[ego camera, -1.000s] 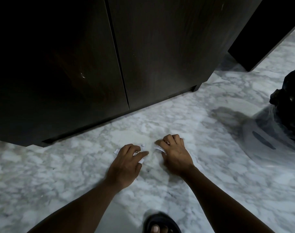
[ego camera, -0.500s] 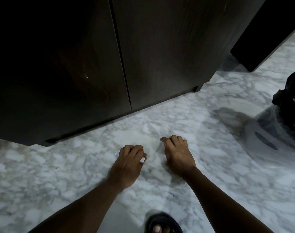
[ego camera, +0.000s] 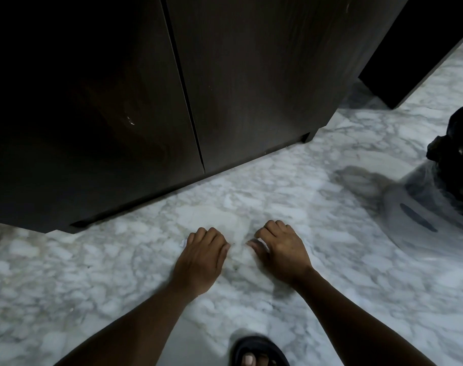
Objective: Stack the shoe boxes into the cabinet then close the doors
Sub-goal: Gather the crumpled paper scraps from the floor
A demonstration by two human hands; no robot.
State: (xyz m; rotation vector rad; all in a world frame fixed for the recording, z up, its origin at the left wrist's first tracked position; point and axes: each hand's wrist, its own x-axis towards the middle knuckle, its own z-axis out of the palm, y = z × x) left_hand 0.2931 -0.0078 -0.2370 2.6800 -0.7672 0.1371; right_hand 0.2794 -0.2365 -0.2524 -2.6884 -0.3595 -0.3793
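Marble floor (ego camera: 304, 196) bears cabinet (ego camera: 251, 75), sandal (ego camera: 256, 351) and paper scraps (ego camera: 183, 243).

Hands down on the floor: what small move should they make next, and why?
Probably lift the left hand with the white scrap that peeks from under its curled fingers, clearing the marble floor. Both cabinet doors already look shut, so tidying seems all that is left. What the curled right hand holds is unclear.

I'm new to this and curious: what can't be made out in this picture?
Head view:
Inside the cabinet: closed doors hide it.
What the left hand and right hand hold: curled fingers cover it; a white scrap peeks out.
The black object: cut by the right edge.
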